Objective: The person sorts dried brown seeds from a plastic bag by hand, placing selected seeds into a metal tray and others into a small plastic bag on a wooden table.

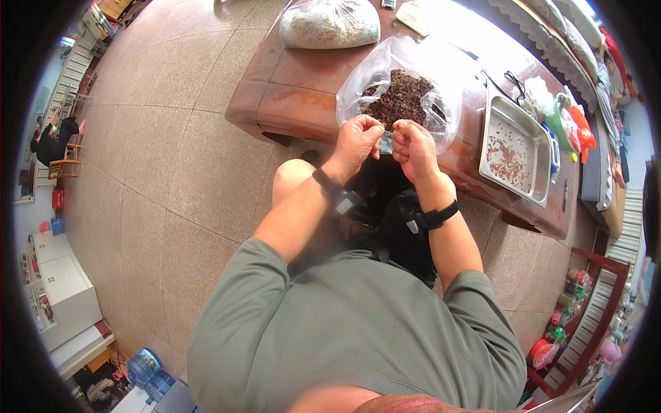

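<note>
Both hands are raised close together at the near edge of an open clear plastic bag (354, 98), which holds dark red-brown dried pieces (400, 100). The thumb and forefinger of my left hand (359, 142) are pinched together; whether something small is between them cannot be made out. My right hand (414, 147) is curled just beside it, its fingertips also pinched, with a small gap between the hands. To the right, a shallow steel tray (484, 155) has small reddish-brown bits (506, 160) scattered on its bottom.
The bag and tray stand on a brown table (299, 111). A tied plastic bag of pale contents (330, 23) lies at the back left. A green basin with plastic bags (565, 121) is beyond the tray. A person (57, 139) sits far left; water jugs (144, 366) stand lower left.
</note>
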Tool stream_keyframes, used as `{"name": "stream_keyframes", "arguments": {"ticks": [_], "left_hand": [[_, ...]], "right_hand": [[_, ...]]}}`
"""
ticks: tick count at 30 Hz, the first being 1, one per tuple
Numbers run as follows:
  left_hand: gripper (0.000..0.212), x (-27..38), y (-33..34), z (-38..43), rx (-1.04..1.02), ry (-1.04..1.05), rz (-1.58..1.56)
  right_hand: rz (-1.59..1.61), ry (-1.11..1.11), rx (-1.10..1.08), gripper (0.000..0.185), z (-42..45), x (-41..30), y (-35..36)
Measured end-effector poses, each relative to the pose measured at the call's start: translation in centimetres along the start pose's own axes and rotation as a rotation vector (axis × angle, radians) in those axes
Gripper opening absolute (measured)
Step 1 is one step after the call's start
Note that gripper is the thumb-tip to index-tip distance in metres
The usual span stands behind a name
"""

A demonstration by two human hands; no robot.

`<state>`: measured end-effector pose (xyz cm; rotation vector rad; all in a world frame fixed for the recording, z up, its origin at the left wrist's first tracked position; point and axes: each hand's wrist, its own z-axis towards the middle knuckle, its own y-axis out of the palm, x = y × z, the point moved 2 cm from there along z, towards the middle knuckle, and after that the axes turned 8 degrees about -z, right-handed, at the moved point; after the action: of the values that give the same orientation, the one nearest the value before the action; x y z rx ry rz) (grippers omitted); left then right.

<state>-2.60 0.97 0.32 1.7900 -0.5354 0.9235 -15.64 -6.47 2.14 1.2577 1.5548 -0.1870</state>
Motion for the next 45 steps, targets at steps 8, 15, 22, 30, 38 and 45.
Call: {"name": "stream_keyframes", "arguments": {"ticks": [8, 15, 22, 30, 38, 45], "left_hand": [[0.009, 0.1, 0.2, -0.1, -0.015, 0.024, 0.023], [0.009, 0.0, 0.3, -0.2, -0.013, 0.068, 0.088], [0.013, 0.0, 0.5, -0.5, 0.023, 0.072, 0.075], [0.015, 0.0, 0.3, -0.4, -0.007, 0.071, -0.006], [0.014, -0.2, 0.0, -0.1, -0.074, 0.007, -0.165], [0.013, -0.3, -0.4, 0.1, -0.111, -0.091, -0.261]], "right_hand": [[-0.048, -0.021, 0.014, 0.008, -0.1, -0.1, 0.4], [-0.302, -0.184, 0.031, 0.012, 0.4, 0.8, 0.4], [-0.327, -0.237, 0.068, 0.010, 0.5, 1.0, 0.3], [-0.384, -0.344, 0.140, 0.009, 0.8, 1.5, 0.4], [-0.377, -0.372, 0.149, 0.009, 0.7, 1.5, 0.5], [-0.436, -0.411, 0.120, 0.010, 0.6, 1.2, 0.8]]}}
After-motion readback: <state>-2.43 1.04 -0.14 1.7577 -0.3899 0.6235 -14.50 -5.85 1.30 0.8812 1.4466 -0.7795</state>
